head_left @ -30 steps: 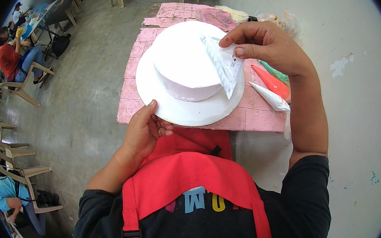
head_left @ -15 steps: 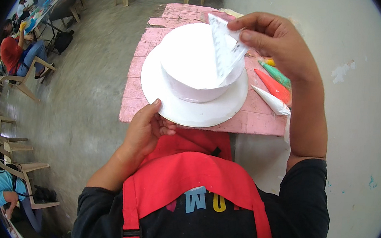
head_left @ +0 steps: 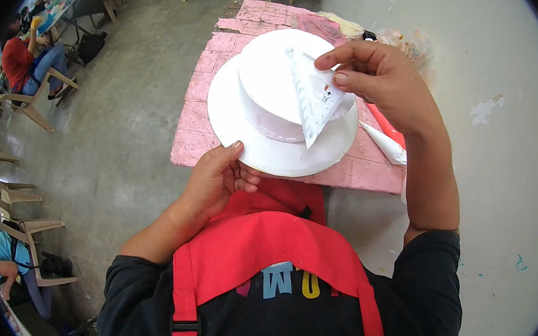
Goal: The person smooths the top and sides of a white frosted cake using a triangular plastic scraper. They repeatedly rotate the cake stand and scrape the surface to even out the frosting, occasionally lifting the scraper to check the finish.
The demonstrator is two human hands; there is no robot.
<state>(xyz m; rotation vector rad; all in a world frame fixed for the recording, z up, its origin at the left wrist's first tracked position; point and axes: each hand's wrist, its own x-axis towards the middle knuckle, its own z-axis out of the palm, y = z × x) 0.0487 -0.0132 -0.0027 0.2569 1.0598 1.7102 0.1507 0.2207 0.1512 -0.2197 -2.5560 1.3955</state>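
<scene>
A round white cake [head_left: 276, 94] stands on a white round board [head_left: 283, 153] on a pink tabletop [head_left: 198, 129]. My right hand [head_left: 381, 81] pinches a clear triangular set square [head_left: 312, 98] and holds it over the right side of the cake, point down. My left hand [head_left: 216, 179] rests at the near left rim of the board, thumb on its edge. A red apron [head_left: 274, 246] covers my chest below.
White and red piping bags [head_left: 384, 143] lie to the right of the board, partly hidden by my right arm. A grey-white wall [head_left: 500, 125] runs along the right. Plastic chairs [head_left: 26, 102] and seated people stand on the concrete floor at the left.
My right hand has lifted the set square a little and drawn it nearer over the cake. The view has shifted closer. My left hand stays at the board's rim.
</scene>
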